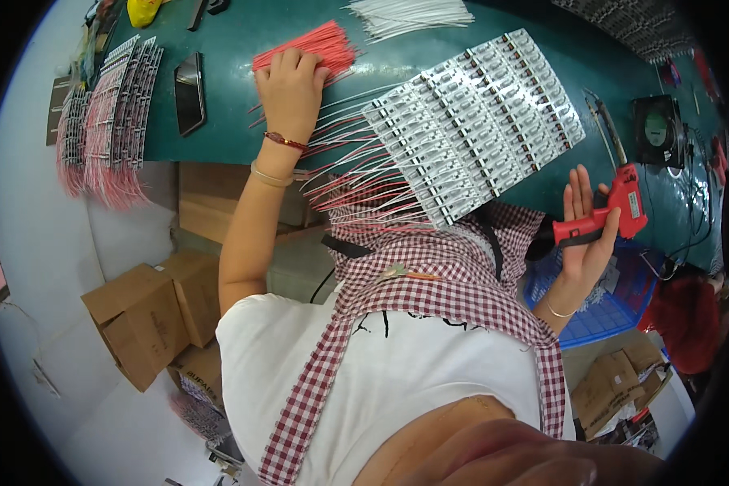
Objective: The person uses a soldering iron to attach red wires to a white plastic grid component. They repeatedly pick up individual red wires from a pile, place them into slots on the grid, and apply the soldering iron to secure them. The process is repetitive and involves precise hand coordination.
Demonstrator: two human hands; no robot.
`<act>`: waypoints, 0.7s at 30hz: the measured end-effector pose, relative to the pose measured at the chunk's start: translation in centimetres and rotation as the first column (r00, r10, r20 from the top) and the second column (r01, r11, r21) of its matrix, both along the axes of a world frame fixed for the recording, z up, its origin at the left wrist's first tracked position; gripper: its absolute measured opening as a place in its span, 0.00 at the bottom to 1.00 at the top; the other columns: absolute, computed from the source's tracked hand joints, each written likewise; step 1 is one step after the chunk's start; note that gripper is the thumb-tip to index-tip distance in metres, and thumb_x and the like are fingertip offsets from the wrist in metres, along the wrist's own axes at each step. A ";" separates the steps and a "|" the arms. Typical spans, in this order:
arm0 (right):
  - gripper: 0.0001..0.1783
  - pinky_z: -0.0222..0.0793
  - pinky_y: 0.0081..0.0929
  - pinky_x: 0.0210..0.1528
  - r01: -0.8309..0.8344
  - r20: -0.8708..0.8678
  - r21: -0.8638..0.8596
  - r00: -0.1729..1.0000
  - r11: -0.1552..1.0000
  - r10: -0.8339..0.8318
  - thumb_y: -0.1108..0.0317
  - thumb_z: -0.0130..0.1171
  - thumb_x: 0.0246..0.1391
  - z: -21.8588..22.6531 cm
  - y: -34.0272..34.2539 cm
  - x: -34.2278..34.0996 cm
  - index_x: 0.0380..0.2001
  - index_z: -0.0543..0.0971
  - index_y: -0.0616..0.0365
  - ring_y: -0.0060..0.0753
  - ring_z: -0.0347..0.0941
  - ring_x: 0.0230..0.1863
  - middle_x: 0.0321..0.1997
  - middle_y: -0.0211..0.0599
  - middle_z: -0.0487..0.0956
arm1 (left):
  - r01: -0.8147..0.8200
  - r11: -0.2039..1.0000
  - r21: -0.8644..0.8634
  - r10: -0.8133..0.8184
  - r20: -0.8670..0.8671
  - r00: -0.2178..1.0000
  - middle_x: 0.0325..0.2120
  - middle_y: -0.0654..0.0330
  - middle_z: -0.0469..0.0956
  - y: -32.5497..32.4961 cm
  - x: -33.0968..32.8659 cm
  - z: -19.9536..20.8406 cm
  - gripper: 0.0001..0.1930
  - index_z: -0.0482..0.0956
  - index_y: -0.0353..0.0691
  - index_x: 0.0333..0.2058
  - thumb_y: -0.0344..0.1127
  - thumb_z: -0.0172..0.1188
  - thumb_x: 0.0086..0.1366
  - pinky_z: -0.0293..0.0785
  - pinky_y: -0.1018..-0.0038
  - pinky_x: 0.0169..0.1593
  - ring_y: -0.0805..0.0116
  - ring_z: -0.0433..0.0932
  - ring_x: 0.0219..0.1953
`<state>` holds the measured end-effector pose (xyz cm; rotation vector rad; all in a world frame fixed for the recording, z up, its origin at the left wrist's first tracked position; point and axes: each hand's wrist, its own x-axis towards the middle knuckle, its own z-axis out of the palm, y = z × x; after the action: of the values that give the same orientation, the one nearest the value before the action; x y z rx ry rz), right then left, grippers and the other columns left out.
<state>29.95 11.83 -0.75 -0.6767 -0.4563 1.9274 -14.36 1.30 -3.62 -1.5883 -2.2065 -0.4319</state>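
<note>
My left hand (292,85) reaches over a bundle of red wires (330,47) on the table, its fingers curled down on the bundle's near end. In my right hand (579,215) lies a red soldering gun (620,212), held between thumb and palm while the other fingers stretch out. The gun's tip points away from me, past the right corner of a panel of circuit boards (478,121). Red and white wires (356,174) stick out from the panel's left edge toward my left forearm. The panel lies slanted, its near corner over my checked apron.
Beyond the panel lies a bundle of white wires (413,16). A phone (189,93) and stacked wired boards (117,105) are at the left of the green table (227,49). A black device (660,130) with cables stands at right. Below are a blue basket (599,320) and cardboard boxes (138,316).
</note>
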 end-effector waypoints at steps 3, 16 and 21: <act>0.22 0.52 0.46 0.71 -0.037 0.011 0.007 0.999 0.999 0.037 0.57 0.48 0.65 0.0 0.2 0.3 0.54 0.65 0.63 0.57 0.53 0.69 0.65 0.67 0.58 | -0.017 1.000 0.014 0.017 -0.006 1.000 0.31 0.65 0.74 0.6 0.1 0.1 0.07 0.78 0.46 0.31 0.37 0.65 0.53 0.63 0.65 0.41 0.63 0.73 0.39; 0.21 0.56 0.45 0.69 -0.025 0.099 0.068 0.995 0.997 0.018 0.57 0.48 0.65 1.0 0.1 0.3 0.52 0.66 0.62 0.55 0.58 0.67 0.62 0.64 0.63 | 0.079 0.995 -0.053 -0.070 0.148 0.986 0.37 0.61 0.73 -2.4 -1.2 2.0 0.14 0.75 0.43 0.38 0.37 0.65 0.54 0.64 0.64 0.46 0.59 0.71 0.42; 0.21 0.57 0.45 0.68 -0.023 0.120 0.053 0.993 0.998 0.016 0.56 0.48 0.65 1.1 0.1 -0.2 0.52 0.66 0.62 0.54 0.60 0.66 0.62 0.63 0.65 | 0.117 0.992 -0.044 -0.117 0.003 0.993 0.36 0.61 0.72 -2.0 -2.2 1.0 0.12 0.74 0.43 0.36 0.36 0.64 0.54 0.65 0.65 0.45 0.60 0.71 0.42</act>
<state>29.71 11.96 0.38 -0.7578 -0.5903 1.8923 -16.52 -0.73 -2.59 -1.7473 -2.1449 -0.4191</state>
